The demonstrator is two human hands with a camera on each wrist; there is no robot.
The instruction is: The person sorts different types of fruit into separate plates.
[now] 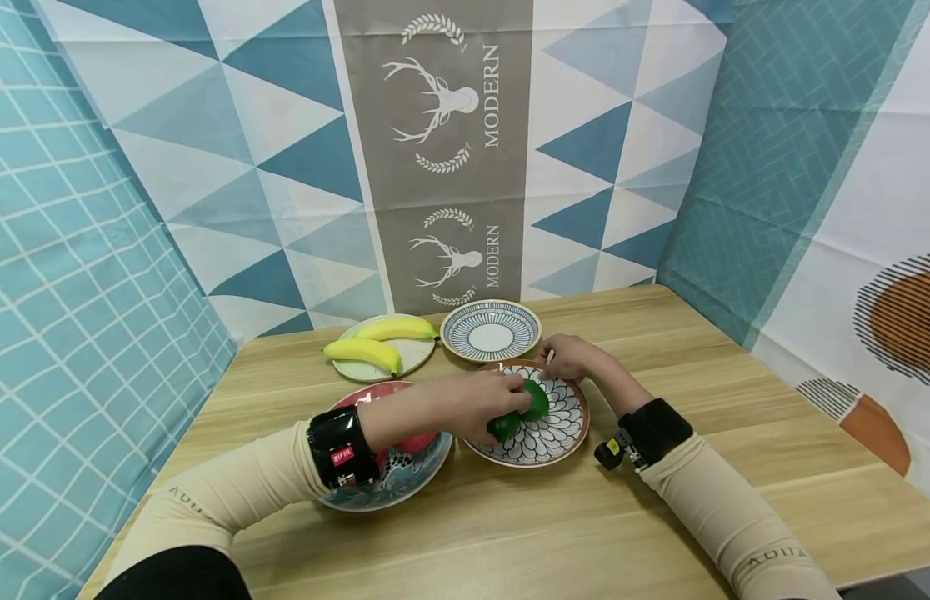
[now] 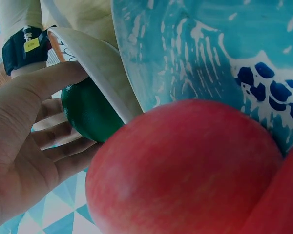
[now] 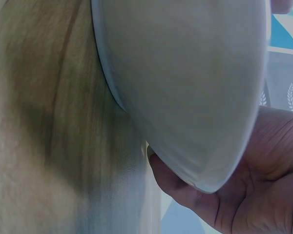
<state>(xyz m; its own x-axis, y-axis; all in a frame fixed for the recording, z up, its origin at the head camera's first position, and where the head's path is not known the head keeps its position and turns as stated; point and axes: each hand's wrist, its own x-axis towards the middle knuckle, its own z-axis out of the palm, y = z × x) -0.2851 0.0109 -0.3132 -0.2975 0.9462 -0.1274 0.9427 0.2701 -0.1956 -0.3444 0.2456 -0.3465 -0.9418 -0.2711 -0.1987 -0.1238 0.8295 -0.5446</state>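
Observation:
My left hand (image 1: 480,404) reaches across the blue bowl and grips a smooth, dark green, rounded fruit-like piece (image 1: 537,400) over the petal-patterned dish (image 1: 562,425). In the left wrist view, the thumb and fingers curl round the green piece (image 2: 92,109), close by the dish's pale outer wall (image 2: 105,73). My right hand (image 1: 573,357) holds the far right rim of that brown-edged dish. From the right wrist, the dish's white underside (image 3: 185,83) fills much of the picture, with the fingers at its edge.
Left of the dish stands the blue bowl (image 1: 390,492) with red, apple-like fruit (image 2: 180,165) in it. Behind are a pale plate (image 1: 416,358) bearing two bananas (image 1: 363,353) and a blue-lined plate (image 1: 491,336). Patterned cloth walls (image 1: 450,167) border the wooden table (image 1: 495,533).

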